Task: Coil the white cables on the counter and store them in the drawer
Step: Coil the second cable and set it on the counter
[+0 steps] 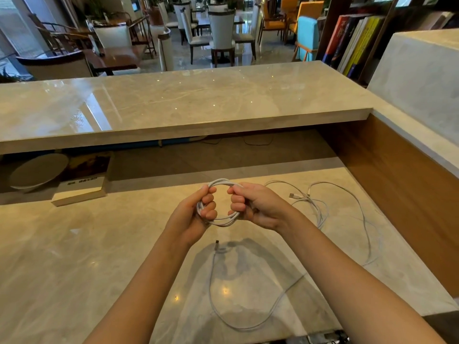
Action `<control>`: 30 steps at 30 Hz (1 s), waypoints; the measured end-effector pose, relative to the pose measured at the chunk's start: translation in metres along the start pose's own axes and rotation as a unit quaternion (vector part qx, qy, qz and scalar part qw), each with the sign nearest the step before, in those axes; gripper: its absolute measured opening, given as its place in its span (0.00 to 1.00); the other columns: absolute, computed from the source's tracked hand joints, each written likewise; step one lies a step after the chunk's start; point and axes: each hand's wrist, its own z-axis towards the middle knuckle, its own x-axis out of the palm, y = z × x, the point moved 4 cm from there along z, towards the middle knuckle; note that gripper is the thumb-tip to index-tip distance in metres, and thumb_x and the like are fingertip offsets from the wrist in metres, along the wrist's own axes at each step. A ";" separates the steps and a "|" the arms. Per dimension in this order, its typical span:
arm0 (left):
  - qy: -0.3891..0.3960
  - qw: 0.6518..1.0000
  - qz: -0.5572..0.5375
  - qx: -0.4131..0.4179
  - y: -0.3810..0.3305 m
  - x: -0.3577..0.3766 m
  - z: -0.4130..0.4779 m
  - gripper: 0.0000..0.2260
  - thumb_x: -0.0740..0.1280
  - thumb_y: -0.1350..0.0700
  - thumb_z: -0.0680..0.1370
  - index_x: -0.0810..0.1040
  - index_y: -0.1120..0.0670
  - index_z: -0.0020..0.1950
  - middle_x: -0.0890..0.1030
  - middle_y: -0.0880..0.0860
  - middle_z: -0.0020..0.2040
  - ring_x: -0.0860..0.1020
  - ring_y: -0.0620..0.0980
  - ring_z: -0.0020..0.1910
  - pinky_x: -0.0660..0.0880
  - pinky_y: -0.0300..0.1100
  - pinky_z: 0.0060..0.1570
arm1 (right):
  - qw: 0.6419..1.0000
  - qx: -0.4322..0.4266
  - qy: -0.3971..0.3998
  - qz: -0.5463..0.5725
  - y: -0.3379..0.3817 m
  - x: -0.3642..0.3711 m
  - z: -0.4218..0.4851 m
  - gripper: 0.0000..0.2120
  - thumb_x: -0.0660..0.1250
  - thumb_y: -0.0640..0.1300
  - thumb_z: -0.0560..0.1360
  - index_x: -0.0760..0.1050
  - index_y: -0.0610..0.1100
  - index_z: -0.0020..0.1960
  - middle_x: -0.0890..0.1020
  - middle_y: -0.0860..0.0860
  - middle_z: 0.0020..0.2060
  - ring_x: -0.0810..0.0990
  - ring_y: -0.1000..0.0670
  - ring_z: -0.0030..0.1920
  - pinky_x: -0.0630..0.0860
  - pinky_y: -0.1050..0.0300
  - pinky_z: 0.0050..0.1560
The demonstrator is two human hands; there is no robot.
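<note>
Coiling step: left hand (196,214) and right hand (257,207) grip a looped white cable coil (224,220); next, gather loose white cable (316,207) by the marble counter's (74,244) right edge.

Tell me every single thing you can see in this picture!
Coil of cable: one, white, held up between both hands.
Tangled cable: count unclear, white, on the counter right of the hands.
Loose cable: one, white, on the counter nearer than the hands.
Counter: one, beige marble, under the hands.
Ledge: one, beige marble, higher, behind the counter.
Book: one, dark cover, under the ledge at left.
Plate: one, beige, left of the book.
Books: a row, red, white, yellow, top right.
Chairs: several, white, orange, one blue, far behind.
Left hand: one, grips the coil's left side.
Right hand: one, grips its right side.
</note>
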 end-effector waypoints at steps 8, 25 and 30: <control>0.103 0.994 -0.003 -0.049 0.004 0.025 -0.005 0.12 0.59 0.50 0.76 0.72 0.57 0.39 0.67 0.50 0.27 0.64 0.44 0.22 0.64 0.35 0.23 | 0.991 -0.026 0.040 -0.122 0.013 -0.002 -0.006 0.10 0.52 0.43 0.82 0.68 0.42 0.45 0.62 0.53 0.25 0.58 0.56 0.23 0.63 0.64 0.25; 0.044 0.999 -0.001 0.022 -0.005 0.015 0.002 0.14 0.55 0.53 0.80 0.72 0.59 0.40 0.65 0.49 0.25 0.63 0.45 0.21 0.68 0.37 0.25 | 0.978 -0.073 0.028 0.193 -0.001 0.000 -0.011 0.13 0.55 0.47 0.79 0.71 0.39 0.43 0.63 0.53 0.22 0.61 0.56 0.23 0.67 0.63 0.27; 0.029 0.997 0.074 -0.002 -0.001 0.013 0.002 0.17 0.56 0.48 0.80 0.73 0.58 0.39 0.63 0.49 0.24 0.62 0.44 0.21 0.69 0.38 0.29 | 0.995 -0.086 -0.044 0.006 0.005 -0.007 -0.006 0.16 0.52 0.45 0.82 0.71 0.38 0.41 0.61 0.54 0.20 0.57 0.57 0.20 0.59 0.65 0.22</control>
